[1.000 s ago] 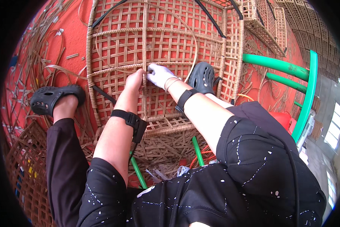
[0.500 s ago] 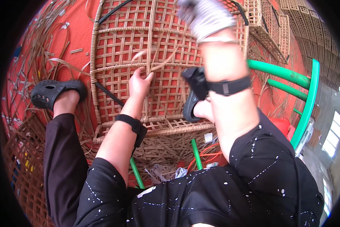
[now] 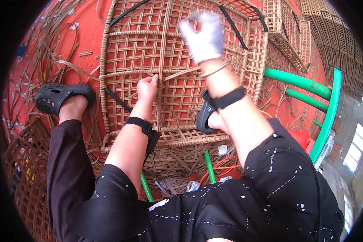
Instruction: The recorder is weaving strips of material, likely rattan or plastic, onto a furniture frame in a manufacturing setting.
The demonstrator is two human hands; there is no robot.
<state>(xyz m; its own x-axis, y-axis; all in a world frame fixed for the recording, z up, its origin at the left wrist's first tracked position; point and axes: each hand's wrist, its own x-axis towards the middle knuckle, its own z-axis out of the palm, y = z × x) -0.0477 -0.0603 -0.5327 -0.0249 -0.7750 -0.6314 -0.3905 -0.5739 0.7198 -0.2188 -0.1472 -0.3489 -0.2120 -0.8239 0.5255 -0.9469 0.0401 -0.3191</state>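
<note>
A large woven rattan panel [image 3: 133,90] with a raised rim lies in front of me, its ribs crossing near the middle. My left hand [image 3: 147,86], bare, is closed at that crossing, thumb and fingers pinching where a loose rattan strip [image 3: 183,73] comes off the central rib [image 3: 161,48]. The strip slants right and up to my right wrist, where a thin curved length shows around it. My right hand [image 3: 207,37], in a white glove, is raised over the panel's upper right. Its thumb stands apart from the fingers, whose tips are blurred; whether they hold anything is unclear.
More woven rattan pieces [image 3: 286,40] stand at the upper right. A green tubular frame [image 3: 306,83] is at right. Loose rattan scraps [image 3: 40,60] litter the red floor at left. Another lattice piece [image 3: 32,177] lies lower left. Orange cord [image 3: 220,166] lies below the panel.
My right hand has swung left and down from the panel's top right. The loose strip now stretches toward my right wrist. My left hand stays at the crossing.
</note>
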